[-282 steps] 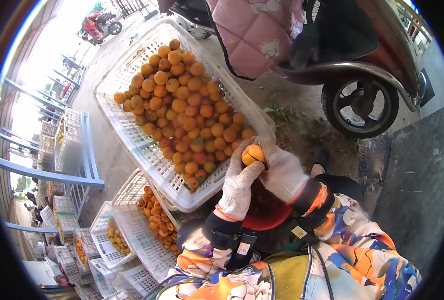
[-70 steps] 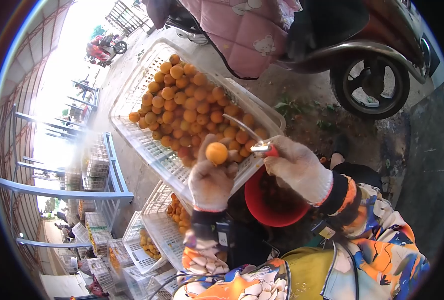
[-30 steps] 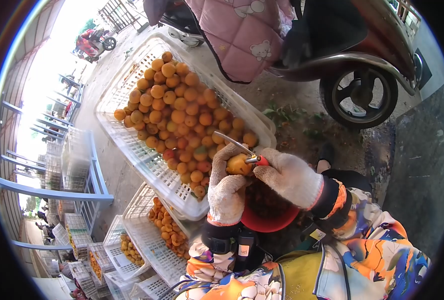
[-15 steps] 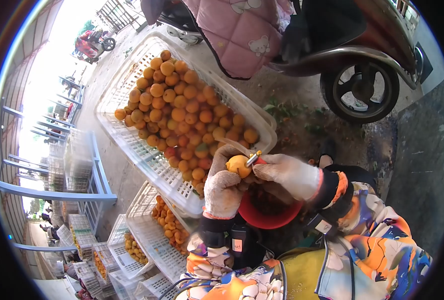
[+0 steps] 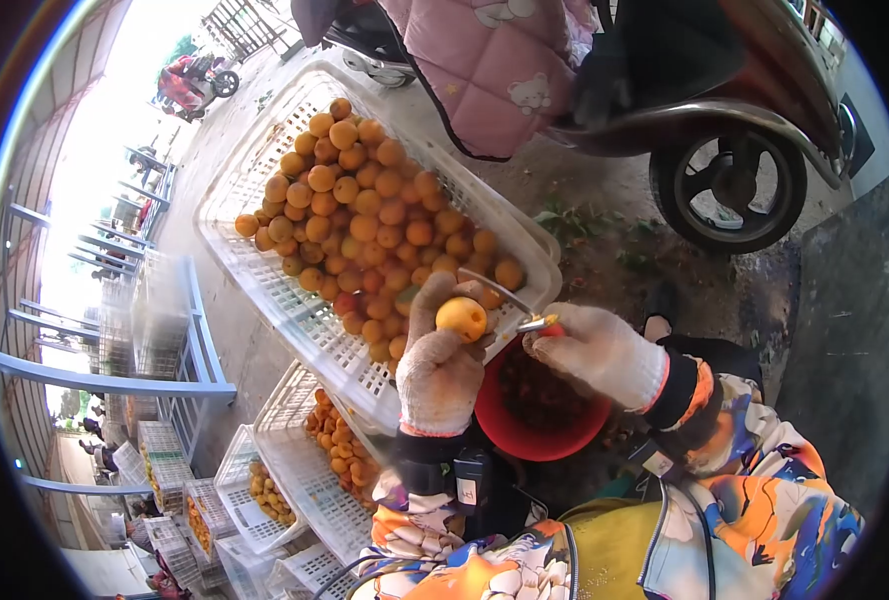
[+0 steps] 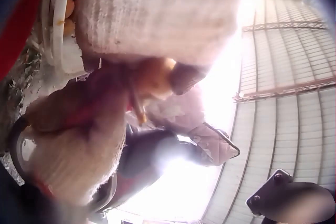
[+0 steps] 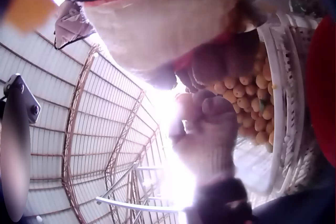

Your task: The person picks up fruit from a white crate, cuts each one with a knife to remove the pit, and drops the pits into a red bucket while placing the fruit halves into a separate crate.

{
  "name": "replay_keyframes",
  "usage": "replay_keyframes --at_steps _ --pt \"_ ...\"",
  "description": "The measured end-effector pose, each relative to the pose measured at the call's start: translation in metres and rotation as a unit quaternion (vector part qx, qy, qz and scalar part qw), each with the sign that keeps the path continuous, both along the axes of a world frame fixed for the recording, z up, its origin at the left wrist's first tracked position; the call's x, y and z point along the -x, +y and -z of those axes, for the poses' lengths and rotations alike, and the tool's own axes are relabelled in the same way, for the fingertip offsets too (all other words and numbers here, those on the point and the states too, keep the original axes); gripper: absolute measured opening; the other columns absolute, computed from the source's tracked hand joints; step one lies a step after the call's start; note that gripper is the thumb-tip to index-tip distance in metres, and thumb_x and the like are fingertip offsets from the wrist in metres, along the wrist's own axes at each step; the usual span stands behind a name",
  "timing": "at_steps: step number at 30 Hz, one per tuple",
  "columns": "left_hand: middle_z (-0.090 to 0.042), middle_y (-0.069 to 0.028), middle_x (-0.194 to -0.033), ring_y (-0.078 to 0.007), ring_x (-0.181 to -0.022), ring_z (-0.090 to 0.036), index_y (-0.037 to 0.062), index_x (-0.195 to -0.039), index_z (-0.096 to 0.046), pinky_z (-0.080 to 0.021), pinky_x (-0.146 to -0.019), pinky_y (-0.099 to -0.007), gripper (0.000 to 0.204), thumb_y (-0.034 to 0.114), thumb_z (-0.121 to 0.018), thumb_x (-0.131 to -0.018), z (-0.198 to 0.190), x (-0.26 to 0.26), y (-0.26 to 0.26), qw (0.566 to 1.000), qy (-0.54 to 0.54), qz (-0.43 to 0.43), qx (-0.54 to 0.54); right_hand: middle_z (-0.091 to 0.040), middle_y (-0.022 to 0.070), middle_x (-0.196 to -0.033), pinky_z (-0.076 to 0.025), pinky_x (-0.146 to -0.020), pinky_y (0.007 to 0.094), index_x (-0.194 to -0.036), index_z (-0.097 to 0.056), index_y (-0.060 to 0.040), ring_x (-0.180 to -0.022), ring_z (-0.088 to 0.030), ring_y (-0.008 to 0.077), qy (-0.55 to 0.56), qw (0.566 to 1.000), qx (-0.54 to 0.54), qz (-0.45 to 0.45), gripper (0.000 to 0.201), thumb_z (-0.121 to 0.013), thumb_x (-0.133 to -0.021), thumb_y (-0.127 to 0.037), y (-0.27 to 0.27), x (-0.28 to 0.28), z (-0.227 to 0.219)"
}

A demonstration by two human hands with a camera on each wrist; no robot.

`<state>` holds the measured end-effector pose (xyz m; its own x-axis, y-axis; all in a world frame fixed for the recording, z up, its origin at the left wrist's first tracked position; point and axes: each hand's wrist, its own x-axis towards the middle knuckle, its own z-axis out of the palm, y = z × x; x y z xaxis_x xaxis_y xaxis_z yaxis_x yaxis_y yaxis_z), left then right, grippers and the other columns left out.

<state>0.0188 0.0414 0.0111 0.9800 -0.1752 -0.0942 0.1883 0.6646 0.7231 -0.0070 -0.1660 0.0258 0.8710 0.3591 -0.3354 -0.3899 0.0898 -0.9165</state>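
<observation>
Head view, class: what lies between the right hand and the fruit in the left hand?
The knife: its metal end juts from the right hand into the gap beside the fruit, with part of the crate behind. The head view shows this.

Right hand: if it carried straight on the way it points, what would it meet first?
The right hand would probably meet the fruit held in the left hand; depth is hard to judge, so it might pass above or below.

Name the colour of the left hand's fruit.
The fruit is yellow-orange, clearest in the head view.
</observation>
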Motion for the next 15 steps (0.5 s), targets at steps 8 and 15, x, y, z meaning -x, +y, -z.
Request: replay_keyframes --at_steps 8,15 --pt "-0.058 -0.0200 -0.132 -0.0273 -0.120 -0.056 0.0004 -0.147 -0.040 -0.042 -0.105 -0.0387 0.073 0.005 -0.057 -0.077 -0.020 0.008 -0.011 0.977 -0.088 0.003 -0.196 -0.062 0.0028 -0.074 -0.049 -0.061 0.0290 -0.106 -0.065 -0.0084 -0.066 -0.060 0.0118 -0.128 0.979 0.152 -0.045 0.020 -0.062 -0.097 -0.026 -0.001 0.002 -0.009" --pt "-0.056 -0.0194 -0.126 -0.0276 -0.116 -0.056 0.0042 -0.153 -0.030 -0.042 -0.105 -0.0376 0.092 0.003 -0.062 -0.067 -0.019 0.009 -0.010 0.995 0.014 0.071 -0.073 -0.066 0.0136 -0.079 -0.052 -0.069 0.0383 -0.099 -0.063 -0.0076 -0.076 -0.068 0.0289 -0.168 0.950 0.250 -0.083 0.030 -0.061 -0.097 -0.038 0.009 -0.001 0.003"
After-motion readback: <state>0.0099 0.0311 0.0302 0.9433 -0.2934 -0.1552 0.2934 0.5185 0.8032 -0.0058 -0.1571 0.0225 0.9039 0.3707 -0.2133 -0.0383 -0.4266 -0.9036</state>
